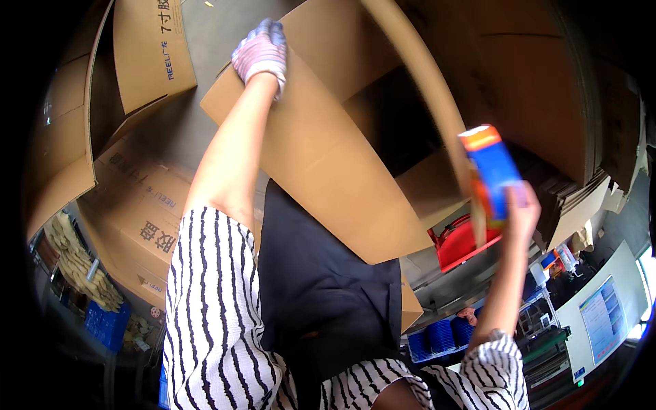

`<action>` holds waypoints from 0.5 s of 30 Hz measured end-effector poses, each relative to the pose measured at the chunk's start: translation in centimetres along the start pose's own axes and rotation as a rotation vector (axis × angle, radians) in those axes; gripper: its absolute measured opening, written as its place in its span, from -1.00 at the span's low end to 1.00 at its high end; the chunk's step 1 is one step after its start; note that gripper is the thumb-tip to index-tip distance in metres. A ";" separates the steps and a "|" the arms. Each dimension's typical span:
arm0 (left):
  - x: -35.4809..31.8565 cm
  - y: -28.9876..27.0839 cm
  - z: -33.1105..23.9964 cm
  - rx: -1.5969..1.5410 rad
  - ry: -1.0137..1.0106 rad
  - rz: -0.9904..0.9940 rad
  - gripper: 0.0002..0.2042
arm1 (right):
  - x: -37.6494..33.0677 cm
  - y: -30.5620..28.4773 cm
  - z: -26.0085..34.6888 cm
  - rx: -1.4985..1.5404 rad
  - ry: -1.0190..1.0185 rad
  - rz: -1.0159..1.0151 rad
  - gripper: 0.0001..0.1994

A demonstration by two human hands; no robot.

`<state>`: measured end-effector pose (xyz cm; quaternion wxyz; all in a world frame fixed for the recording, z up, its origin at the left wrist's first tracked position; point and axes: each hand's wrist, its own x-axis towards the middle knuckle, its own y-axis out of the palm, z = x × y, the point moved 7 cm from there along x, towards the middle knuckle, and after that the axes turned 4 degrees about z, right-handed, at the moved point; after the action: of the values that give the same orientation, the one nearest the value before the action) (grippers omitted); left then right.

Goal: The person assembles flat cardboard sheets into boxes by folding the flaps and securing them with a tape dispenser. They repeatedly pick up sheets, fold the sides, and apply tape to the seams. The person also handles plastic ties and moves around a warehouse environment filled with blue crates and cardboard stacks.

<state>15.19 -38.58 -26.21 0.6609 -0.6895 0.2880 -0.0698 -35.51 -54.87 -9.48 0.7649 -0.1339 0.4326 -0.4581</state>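
A large open cardboard box (328, 157) stands tilted in front of me, its flaps folded outward and its inside dark. My left hand (262, 53), in a striped white-and-purple glove, is closed over the box's far left edge. Off the box's right side, my right hand (523, 205) grips a blue-and-orange, box-shaped thing (495, 167) by its lower end. Motion blurs that thing, and its exact kind cannot be made out. A red plastic object (461, 242) sits just below it, partly hidden behind the cardboard.
Another open carton (150, 61) stands at the far left, and closed printed cartons (147, 212) lie below it. Flattened cardboard (570, 205) is stacked at right. Beyond are blue trays (441, 338), a screen (605, 318) and, at lower left, pale gloves (82, 263) hanging.
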 end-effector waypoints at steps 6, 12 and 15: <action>0.9 0.2 0.0 -0.309 0.071 0.087 -0.48 | -4.4 14.9 -6.6 0.372 0.082 -0.075 -0.76; -1.8 -3.6 -3.4 -0.068 0.180 -0.134 -0.69 | -4.1 13.8 -1.6 0.696 0.011 0.137 -0.58; -1.4 -1.9 -2.0 -0.037 0.212 -0.260 -0.68 | -4.3 15.8 5.6 0.883 -0.143 0.207 -0.40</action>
<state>13.66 -39.65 -23.73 0.5996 -0.7217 0.2655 -0.2219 -22.71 -43.87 -13.37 0.8184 0.2174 0.1531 -0.5094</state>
